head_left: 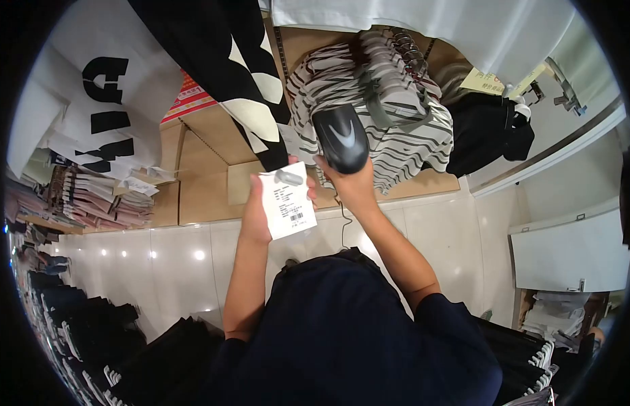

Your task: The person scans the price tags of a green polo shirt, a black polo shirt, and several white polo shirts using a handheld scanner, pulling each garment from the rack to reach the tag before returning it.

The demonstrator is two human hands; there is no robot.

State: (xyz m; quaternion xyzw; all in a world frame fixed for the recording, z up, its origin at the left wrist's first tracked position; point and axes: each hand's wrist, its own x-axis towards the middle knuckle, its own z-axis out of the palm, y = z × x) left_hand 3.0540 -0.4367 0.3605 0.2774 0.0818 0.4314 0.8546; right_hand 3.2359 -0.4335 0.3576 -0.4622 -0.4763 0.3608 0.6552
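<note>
My left hand [256,215] is closed on a white price tag [278,206], its printed side with a barcode facing up. A grey oval piece [289,178] lies across the tag's top. In my right hand [354,184] is a black barcode scanner [341,135], held just right of the tag and a little higher in view. A cable [345,223] hangs down below that hand. The lower end of a black garment with white patches [257,88] reaches down behind the tag; whether the two are joined is hidden.
Striped tops [403,149] hang in a row behind the scanner, beside black clothes [487,135]. A wooden display base [207,159] runs along the shiny tiled floor [186,260]. Racks of dark garments [169,355] stand behind me, and a white cabinet [565,257] is at right.
</note>
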